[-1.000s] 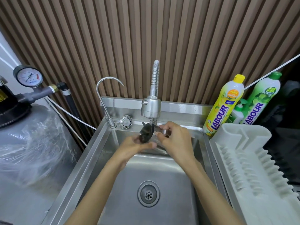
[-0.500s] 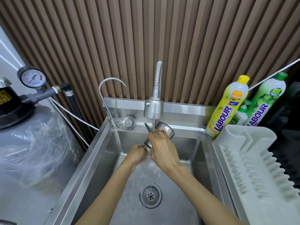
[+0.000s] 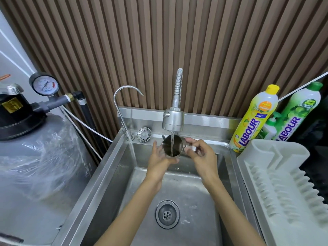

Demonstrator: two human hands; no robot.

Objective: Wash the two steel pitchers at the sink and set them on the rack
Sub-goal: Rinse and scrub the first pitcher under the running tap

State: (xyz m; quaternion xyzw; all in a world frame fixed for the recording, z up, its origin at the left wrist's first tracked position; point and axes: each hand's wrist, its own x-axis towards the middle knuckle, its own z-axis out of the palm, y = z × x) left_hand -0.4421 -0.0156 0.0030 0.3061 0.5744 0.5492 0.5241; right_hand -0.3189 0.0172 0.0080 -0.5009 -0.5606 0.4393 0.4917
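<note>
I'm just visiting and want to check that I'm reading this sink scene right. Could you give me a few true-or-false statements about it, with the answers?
1. Water runs from the faucet into the steel pitcher. True.
2. The right hand holds the pitcher by its handle. True.
3. A pitcher stands on the white rack. False: no pitcher is on the part of the rack in view.
4. The yellow-capped soap bottle stands left of the sink. False: it stands to the right, behind the rack.
5. The left hand lies idle on the sink's rim. False: it cups the pitcher's side under the stream.
</note>
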